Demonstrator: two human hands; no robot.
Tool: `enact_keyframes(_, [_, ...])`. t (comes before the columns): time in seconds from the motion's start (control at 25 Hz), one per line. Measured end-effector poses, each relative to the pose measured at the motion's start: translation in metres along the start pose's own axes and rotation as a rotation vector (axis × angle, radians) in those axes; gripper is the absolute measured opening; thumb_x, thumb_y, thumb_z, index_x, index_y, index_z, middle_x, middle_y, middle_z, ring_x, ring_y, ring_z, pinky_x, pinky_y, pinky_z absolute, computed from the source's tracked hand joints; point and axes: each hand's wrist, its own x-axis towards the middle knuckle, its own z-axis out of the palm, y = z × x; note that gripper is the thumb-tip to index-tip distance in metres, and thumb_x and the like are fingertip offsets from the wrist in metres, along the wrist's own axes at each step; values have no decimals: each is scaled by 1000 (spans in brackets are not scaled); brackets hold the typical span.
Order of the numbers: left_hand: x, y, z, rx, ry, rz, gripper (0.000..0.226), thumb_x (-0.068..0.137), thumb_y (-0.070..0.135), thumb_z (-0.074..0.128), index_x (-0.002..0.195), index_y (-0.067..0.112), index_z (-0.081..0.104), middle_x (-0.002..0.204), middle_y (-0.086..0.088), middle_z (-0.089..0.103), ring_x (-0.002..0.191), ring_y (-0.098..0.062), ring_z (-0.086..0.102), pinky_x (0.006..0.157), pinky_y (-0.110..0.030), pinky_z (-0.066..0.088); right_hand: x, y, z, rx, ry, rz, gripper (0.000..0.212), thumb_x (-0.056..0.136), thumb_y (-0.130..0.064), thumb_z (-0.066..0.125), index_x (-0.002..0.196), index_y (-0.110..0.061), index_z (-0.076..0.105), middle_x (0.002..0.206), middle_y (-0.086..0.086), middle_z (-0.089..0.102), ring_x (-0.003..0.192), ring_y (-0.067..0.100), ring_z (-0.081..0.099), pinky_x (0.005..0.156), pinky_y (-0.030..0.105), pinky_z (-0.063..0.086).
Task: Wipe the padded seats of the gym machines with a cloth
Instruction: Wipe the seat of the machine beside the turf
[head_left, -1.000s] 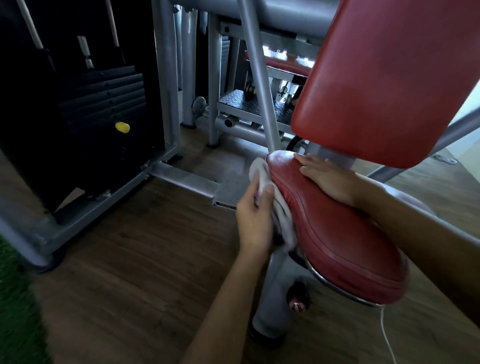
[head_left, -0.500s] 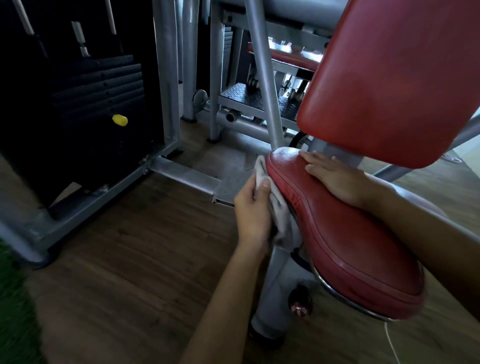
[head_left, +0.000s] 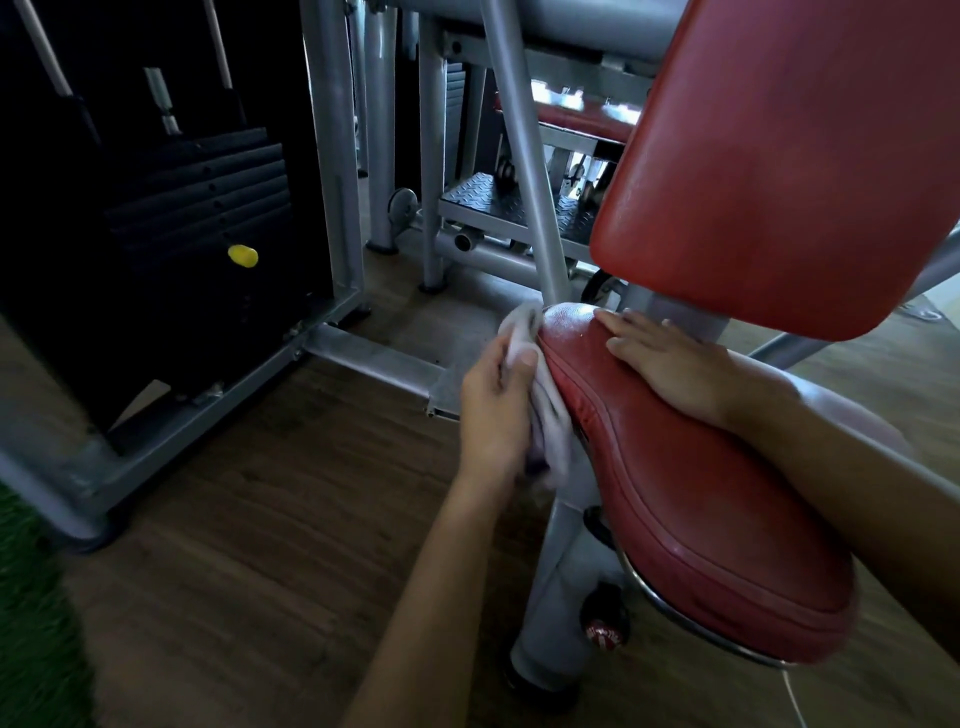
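We knelt over a brown wooden floor (head_left: 234, 545) in a dim gym, with a strip of green turf (head_left: 26, 623) along its left edge. To the left stood a grey steel frame (head_left: 332, 156) around a black weight stack (head_left: 197, 202). On the right, a red padded backrest (head_left: 779, 156) rose above a red padded seat (head_left: 701, 493). The seat ran from the lower right toward the middle of the view on a grey post (head_left: 550, 597). Behind the machine, a grey ribbed footplate (head_left: 498, 200) sat low among more grey tubes. Our right hand (head_left: 670, 364) lay palm down on top of the seat near its far end, the fingers straight and spread and holding nothing. Our left hand (head_left: 493, 410) was at the seat's left side, its fingers curled round a pale cloth (head_left: 550, 415) and the thumb laid over it. The hand pressed the cloth against the seat's left edge. The cloth was bunched between that hand and the padding; one end stuck up past the thumb beside the seat's far tip, and the other hung down toward the post. A round black knob with a red face (head_left: 602, 631) stuck out of the post under the seat. A small yellow pin (head_left: 243, 255) sat in the weight stack, well apart from our hands.
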Motion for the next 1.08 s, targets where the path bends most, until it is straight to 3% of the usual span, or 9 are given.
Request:
enact_keyframes(0.08, [-20, -5, 3, 43, -17, 97, 41, 104, 20, 52, 145, 17, 53, 137, 2, 63, 127, -9, 59, 107, -35, 48, -1, -2, -2, -17, -3, 3, 61, 97, -59, 8, 156, -46, 12, 168, -11, -1, 155, 31, 4, 121, 60, 9])
enact_keyframes(0.16, [2, -5, 2, 70, -4, 88, 37, 104, 15, 50, 140, 16, 57, 133, 2, 66, 124, -8, 60, 107, -31, 49, -5, -9, -5, 1, 4, 56, 52, 105, -51, 16, 157, -45, 14, 168, -11, -1, 155, 33, 4, 121, 61, 7])
enact_keyframes(0.28, [64, -3, -7, 103, -58, -93, 29, 104, 16, 48, 122, 5, 68, 116, -10, 72, 110, -20, 67, 105, -40, 49, -10, -14, -8, -7, 8, 67, 49, 108, -47, 20, 157, -45, 17, 169, -9, -1, 155, 32, 4, 121, 60, 8])
enact_keyframes(0.4, [74, 4, -9, 43, -51, -198, 31, 106, 13, 44, 120, -1, 67, 115, -18, 71, 105, -20, 64, 106, -40, 47, -9, -14, -6, 25, 13, 77, 49, 107, -47, 20, 156, -48, 15, 169, -10, 1, 155, 30, 4, 121, 59, 8])
enact_keyframes(0.56, [-6, 9, -1, 43, -51, -27, 34, 107, 19, 42, 138, 15, 57, 121, 4, 70, 112, -3, 66, 95, -22, 53, -6, -14, -6, 86, 34, 95, 50, 107, -48, 20, 155, -52, 9, 169, -9, 3, 155, 29, 4, 121, 59, 7])
enact_keyframes(0.68, [12, 2, -4, 126, -75, 39, 35, 107, 22, 42, 139, 21, 58, 126, 6, 68, 119, -5, 62, 103, -28, 51, -4, -13, -4, 79, 34, 99, 50, 107, -49, 20, 155, -52, 7, 169, -9, 3, 155, 29, 4, 121, 60, 8])
enact_keyframes(0.8, [65, 6, -1, 177, -157, 25, 34, 107, 15, 40, 123, 9, 69, 121, -3, 72, 119, -14, 64, 110, -39, 46, -1, -10, -3, 73, 38, 83, 50, 106, -50, 19, 155, -51, 8, 169, -8, 2, 155, 30, 4, 121, 60, 7])
enact_keyframes(0.96, [38, 2, -1, 134, -128, 80, 34, 108, 19, 40, 131, 15, 65, 129, 0, 68, 124, -11, 60, 108, -31, 45, 3, -7, -1, 64, 26, 68, 60, 95, -63, 8, 154, -53, 5, 169, -7, 3, 155, 28, 5, 121, 61, 9])
enact_keyframes(1.08, [-9, -2, 8, 258, -82, 187, 40, 106, 27, 43, 145, 25, 50, 147, 8, 53, 135, 0, 47, 113, -24, 38, 4, -6, 1, 50, 31, 86, 53, 103, -55, 16, 155, -51, 7, 169, -8, 2, 155, 29, 5, 120, 61, 9])
